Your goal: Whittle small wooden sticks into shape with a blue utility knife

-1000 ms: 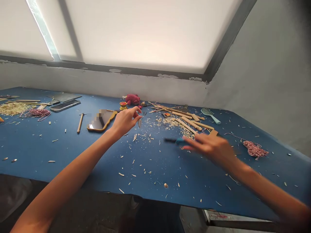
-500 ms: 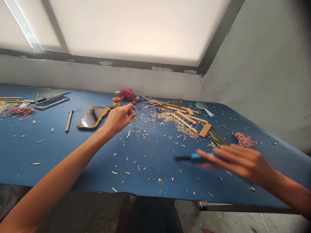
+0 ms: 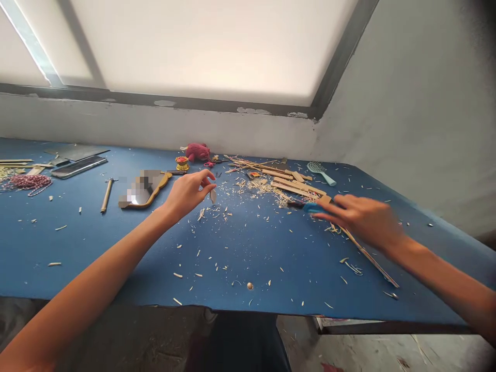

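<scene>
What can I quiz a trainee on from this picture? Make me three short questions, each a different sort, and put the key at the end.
1. Which hand holds the slim blue-and-black tool?
2. True or false: the left hand pinches a small, pale, flat piece.
3. Where on the blue tabletop does the maroon, soft-looking toy lie? A) At the near edge. B) At the back, beside the gold-coloured, red-topped pot. C) At the far right corner.

Key: 1. The right hand. 2. True. 3. B.
</scene>
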The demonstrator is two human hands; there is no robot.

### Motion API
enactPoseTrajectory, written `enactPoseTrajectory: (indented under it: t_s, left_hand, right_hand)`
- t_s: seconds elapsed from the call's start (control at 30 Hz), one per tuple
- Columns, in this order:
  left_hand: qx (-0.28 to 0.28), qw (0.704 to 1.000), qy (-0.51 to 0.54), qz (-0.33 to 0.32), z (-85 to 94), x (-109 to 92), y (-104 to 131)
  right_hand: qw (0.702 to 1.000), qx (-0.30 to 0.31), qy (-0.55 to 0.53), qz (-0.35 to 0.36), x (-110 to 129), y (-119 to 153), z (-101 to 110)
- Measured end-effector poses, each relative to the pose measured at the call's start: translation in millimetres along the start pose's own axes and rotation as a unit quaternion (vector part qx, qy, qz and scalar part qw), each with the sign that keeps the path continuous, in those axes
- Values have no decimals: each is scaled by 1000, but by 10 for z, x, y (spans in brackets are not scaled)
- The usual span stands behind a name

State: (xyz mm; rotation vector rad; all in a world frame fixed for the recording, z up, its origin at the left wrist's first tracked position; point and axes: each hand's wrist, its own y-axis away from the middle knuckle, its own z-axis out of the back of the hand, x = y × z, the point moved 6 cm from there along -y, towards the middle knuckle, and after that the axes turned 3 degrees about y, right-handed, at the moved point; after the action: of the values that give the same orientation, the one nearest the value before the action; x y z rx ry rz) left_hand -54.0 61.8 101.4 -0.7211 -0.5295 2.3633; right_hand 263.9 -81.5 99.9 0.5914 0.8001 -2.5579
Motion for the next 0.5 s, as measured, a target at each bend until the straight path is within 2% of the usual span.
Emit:
enactPoseTrajectory:
  t_s: [0.07, 0.13, 0.27, 0.37, 0.5]
  left_hand:
    - [-1, 999, 37, 0, -17, -54, 10]
    - [12, 996, 91, -10, -71, -140, 33]
    - [77, 977, 195, -33, -263, -340, 111]
    - [123, 961, 246, -26, -386, -419, 160]
    - [126, 952, 278, -19, -411, -431, 174]
  right_hand:
    - [995, 6, 5, -99, -233, -58, -4]
    - [985, -10, -49, -166, -324, -100, 71]
    - [934, -14, -264, -242, -195, -123, 133]
    - [888, 48, -398, -223, 46, -129, 17]
    - [835, 217, -496, -99, 523, -137, -137]
